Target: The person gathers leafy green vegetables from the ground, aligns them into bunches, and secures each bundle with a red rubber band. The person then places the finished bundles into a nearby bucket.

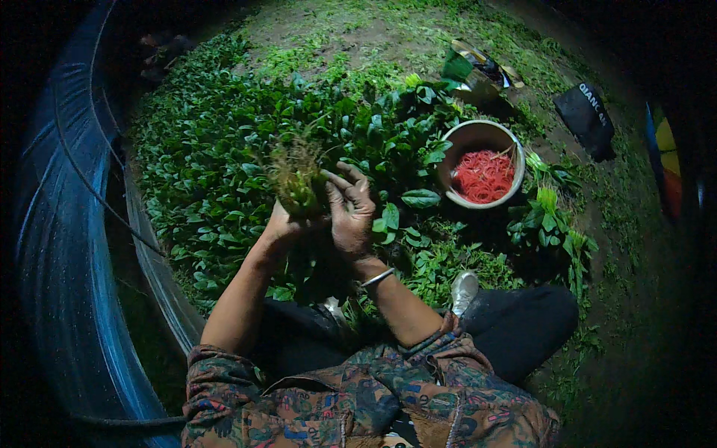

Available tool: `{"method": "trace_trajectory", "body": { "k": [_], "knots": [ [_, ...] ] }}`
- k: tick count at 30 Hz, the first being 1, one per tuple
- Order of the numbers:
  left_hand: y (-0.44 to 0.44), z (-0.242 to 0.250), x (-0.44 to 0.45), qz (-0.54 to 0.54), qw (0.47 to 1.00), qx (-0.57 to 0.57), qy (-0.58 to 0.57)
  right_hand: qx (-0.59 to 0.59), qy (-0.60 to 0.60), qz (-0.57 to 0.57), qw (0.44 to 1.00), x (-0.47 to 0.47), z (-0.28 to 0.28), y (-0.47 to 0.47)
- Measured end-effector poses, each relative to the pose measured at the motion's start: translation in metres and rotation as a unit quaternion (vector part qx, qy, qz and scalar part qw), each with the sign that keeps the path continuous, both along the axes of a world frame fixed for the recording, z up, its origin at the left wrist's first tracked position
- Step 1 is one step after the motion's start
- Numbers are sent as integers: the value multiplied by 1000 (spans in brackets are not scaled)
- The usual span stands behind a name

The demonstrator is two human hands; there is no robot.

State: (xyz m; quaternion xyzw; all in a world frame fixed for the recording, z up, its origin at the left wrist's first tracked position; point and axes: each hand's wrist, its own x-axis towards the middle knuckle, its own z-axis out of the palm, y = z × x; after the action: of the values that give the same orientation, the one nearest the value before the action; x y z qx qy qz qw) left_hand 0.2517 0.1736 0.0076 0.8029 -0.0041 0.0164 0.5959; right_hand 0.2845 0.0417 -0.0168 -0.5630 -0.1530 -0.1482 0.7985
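My left hand [288,221] is closed around a bunch of leafy greens [297,185], with the pale stems and thin roots turned up and away from me. Just right of the bunch is my right hand [352,215], its fingers apart and its palm partly in view; nothing shows in it. A metal bangle sits on the right wrist. Dark leaves hang in shadow beneath the hands. To the right of them stands a round bowl [521,168] that holds a heap of red rings or ties [483,176].
Growing leafy plants [224,168] spread in front and to the left. Cut bunches [546,213] lie right of the bowl. Farther right rests a black bag [585,123] bearing writing. Clear plastic sheeting [67,252] and a dark hose or pole run along the left. A shoe [464,291] is near my right knee.
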Motion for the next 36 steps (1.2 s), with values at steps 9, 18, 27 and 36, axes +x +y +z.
{"method": "trace_trajectory", "body": {
  "k": [9,18,27,36],
  "knots": [
    [14,-13,7,60,988,-134,39,148,111,175,967,23,-63,-3],
    [138,-12,14,263,938,-129,-186,328,585,-14,741,98,-298,-91],
    [71,12,30,306,926,-217,-33,305,609,112,724,219,-341,-8],
    [34,29,45,365,902,-227,50,298,613,90,726,246,-335,44]
  ]
}}
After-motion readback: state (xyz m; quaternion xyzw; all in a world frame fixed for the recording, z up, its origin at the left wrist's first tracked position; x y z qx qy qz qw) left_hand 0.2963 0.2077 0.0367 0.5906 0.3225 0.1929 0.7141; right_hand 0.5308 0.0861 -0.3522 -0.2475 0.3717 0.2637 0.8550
